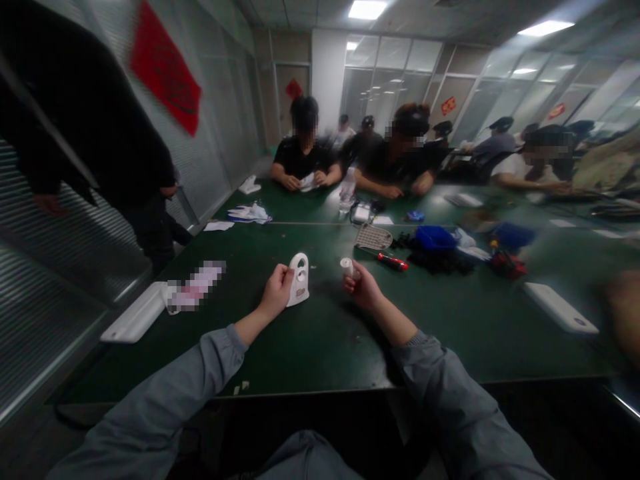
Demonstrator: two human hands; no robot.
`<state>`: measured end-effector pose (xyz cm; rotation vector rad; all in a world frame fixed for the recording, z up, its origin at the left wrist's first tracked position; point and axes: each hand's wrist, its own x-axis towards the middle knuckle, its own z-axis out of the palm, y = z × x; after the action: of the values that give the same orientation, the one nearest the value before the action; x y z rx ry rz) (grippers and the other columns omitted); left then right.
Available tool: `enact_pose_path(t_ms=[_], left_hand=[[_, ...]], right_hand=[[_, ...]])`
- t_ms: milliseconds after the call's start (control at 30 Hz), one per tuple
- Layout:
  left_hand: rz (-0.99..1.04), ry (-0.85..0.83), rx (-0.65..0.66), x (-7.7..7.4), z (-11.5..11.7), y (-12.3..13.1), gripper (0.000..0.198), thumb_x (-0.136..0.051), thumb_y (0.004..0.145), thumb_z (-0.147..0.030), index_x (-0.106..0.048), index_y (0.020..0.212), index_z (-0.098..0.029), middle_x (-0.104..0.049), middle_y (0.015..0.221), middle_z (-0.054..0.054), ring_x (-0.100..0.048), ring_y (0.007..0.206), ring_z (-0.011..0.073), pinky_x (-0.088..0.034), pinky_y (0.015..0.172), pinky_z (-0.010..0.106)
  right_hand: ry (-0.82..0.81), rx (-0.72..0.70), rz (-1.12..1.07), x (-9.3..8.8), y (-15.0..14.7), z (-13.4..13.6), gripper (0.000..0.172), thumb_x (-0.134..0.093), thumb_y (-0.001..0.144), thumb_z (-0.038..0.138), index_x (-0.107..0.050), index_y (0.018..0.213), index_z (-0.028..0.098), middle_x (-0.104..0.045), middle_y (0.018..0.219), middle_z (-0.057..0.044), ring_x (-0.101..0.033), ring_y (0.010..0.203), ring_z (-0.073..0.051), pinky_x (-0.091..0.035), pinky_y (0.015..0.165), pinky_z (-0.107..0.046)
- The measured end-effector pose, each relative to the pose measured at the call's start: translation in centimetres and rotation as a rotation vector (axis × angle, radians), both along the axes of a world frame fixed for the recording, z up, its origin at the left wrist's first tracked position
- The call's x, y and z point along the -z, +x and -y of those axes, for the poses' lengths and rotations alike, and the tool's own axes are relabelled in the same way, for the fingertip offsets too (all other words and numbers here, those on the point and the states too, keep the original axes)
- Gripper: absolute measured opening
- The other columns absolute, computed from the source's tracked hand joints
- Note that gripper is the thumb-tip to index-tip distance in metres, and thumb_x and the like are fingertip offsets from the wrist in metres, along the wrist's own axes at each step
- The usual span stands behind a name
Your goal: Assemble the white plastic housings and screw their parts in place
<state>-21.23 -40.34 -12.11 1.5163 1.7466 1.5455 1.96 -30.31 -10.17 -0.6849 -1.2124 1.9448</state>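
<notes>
My left hand (277, 292) grips the side of a flat white plastic part (301, 283), which stands upright and narrows to a rounded top with openings in it. A small dark label or marking shows near its lower end. To the right, apart from it, my right hand (365, 287) has its fingers wrapped round a short white cylinder (346, 265), whose round end faces up. Both hands are above the green table (330, 353). Beyond my right hand lies a screwdriver (393, 261) with a red and black handle.
Past the screwdriver are a beige grid-like piece (374, 237), a blue bin (435, 237) and dark small parts. White casings lie left (135, 313) and right (561, 308). Several people sit across the table; one person (95, 113) stands at the left.
</notes>
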Motion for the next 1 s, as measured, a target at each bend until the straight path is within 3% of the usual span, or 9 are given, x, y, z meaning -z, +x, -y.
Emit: enact_pose_path(t_ms=[167,367,633,767,1000], left_hand=[[0.018,0.000,0.023,0.6,-0.3,-0.1,0.029,-0.049,0.094,-0.049,-0.048,0.089,-0.021,-0.057,0.078,-0.001,-0.058,0.071,0.0155,-0.045,0.066,0.027],[-0.078,0.024,0.022,0.0,0.3,0.4,0.026,-0.061,0.087,-0.042,-0.049,0.092,-0.020,-0.061,0.084,0.000,-0.061,0.073,0.0151,-0.047,0.066,0.026],[-0.265,0.088,0.117,-0.6,1.8,1.7,0.026,-0.061,0.089,-0.040,-0.057,0.106,-0.020,-0.071,0.096,0.005,-0.069,0.080,0.0183,-0.053,0.069,0.028],[-0.336,0.145,0.136,-0.6,2.0,1.8,0.028,-0.058,0.092,-0.041,-0.057,0.111,-0.020,-0.072,0.107,0.009,-0.071,0.087,0.0198,-0.056,0.070,0.029],[-0.550,0.288,0.214,-0.6,2.1,1.5,0.019,-0.057,0.094,-0.034,-0.055,0.105,-0.020,-0.066,0.127,0.013,-0.071,0.103,0.0219,-0.060,0.078,0.032]], right_hand=[[0.067,-0.008,-0.044,0.8,-0.3,0.2,0.035,-0.077,0.070,0.041,-0.052,0.087,0.023,-0.043,0.059,0.009,-0.038,0.048,-0.007,-0.029,0.046,-0.020],[0.335,-0.046,0.225,0.8,-0.4,1.3,0.035,-0.073,0.077,0.050,-0.059,0.086,0.019,-0.057,0.065,0.004,-0.048,0.052,-0.009,-0.037,0.050,-0.022],[0.738,0.007,0.361,0.3,-0.6,3.2,0.030,-0.071,0.081,0.045,-0.060,0.086,0.018,-0.054,0.069,0.004,-0.047,0.060,-0.011,-0.038,0.057,-0.024],[0.855,0.048,0.407,0.3,-0.7,3.5,0.027,-0.069,0.082,0.043,-0.060,0.087,0.018,-0.055,0.069,0.003,-0.047,0.061,-0.012,-0.038,0.057,-0.024],[0.994,0.101,0.490,0.4,-0.2,3.4,0.025,-0.068,0.082,0.042,-0.060,0.089,0.019,-0.057,0.065,0.003,-0.048,0.056,-0.012,-0.038,0.053,-0.023]])
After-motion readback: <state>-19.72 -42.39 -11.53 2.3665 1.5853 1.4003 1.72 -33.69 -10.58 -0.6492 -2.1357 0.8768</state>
